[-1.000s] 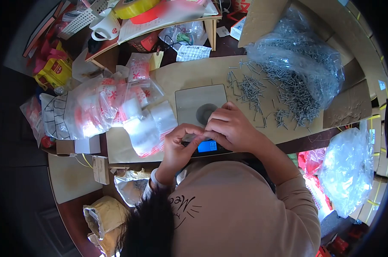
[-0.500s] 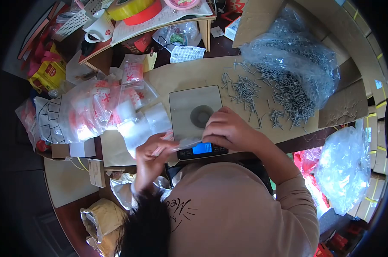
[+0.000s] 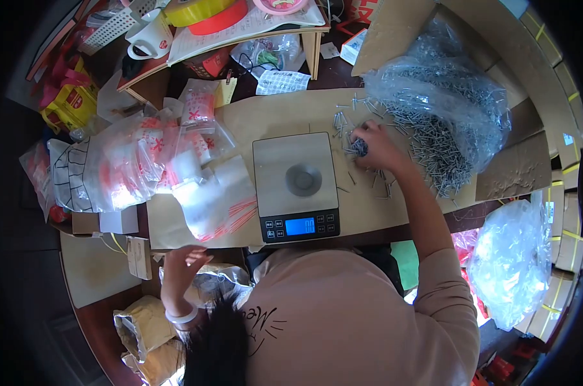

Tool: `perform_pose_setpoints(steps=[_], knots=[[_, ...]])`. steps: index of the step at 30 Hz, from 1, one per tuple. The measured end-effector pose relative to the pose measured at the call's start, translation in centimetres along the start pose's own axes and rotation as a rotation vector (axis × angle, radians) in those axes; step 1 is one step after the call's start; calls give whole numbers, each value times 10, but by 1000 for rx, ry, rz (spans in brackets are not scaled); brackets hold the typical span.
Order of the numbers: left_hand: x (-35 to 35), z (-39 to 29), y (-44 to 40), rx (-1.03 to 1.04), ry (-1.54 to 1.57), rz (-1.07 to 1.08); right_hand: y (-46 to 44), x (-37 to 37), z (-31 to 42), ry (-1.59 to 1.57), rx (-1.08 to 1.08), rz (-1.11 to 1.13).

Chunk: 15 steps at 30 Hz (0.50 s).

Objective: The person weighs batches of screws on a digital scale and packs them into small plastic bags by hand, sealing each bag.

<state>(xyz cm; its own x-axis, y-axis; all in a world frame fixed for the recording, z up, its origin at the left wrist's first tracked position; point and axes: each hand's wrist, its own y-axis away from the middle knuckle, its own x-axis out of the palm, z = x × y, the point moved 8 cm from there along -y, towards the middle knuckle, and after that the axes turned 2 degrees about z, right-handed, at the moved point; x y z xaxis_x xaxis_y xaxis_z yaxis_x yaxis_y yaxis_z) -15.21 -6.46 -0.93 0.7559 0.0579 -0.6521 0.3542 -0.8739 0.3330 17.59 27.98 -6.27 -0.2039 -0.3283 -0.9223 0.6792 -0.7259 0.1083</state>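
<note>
My right hand (image 3: pixel 376 148) is closed round a bunch of screws (image 3: pixel 357 147), over the smaller screw group right of the digital scale. The scale (image 3: pixel 295 161) lies in the middle with a round mark on its plate and a lit blue display. A large heap of screws (image 3: pixel 436 151) spills from a clear plastic bag (image 3: pixel 459 96) at the right. My left hand (image 3: pixel 183 273) is off the table's front edge, near the paper bags, its fingers partly curled and smeared; what it holds, if anything, cannot be made out. Clear bags with red stripes (image 3: pixel 224 199) lie left of the scale.
A wooden shelf (image 3: pixel 240 48) at the back bears tape rolls (image 3: pixel 217 18) and a white mug (image 3: pixel 151 37). Filled plastic packets (image 3: pixel 130 161) lie at the left. An open cardboard box (image 3: pixel 513 174) stands at the right, with a clear bag (image 3: pixel 510 257) below it.
My right hand has moved from the scale's front right to the screws and closed on some. My left hand has moved left and down, away from the scale. The small bag between the hands no longer shows there.
</note>
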Motion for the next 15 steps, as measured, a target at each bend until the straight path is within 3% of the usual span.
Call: perform_pose_setpoints(steps=[1,7,10,14,15], knots=[[8,-7,-10,-40,22,14,1,4,2,8,-14,-8],[40,-75,-50,280,-98,-93,5,-4,-11,-289,-96,-127],[54,-83,-62,443,-184,-257,13,-35,-18,-505,95,-90],[77,-70,-80,507,-378,-319,6,-40,-22,-404,61,-37],[72,-64,-82,456,-274,-355,4,-43,-15,-425,37,-31]])
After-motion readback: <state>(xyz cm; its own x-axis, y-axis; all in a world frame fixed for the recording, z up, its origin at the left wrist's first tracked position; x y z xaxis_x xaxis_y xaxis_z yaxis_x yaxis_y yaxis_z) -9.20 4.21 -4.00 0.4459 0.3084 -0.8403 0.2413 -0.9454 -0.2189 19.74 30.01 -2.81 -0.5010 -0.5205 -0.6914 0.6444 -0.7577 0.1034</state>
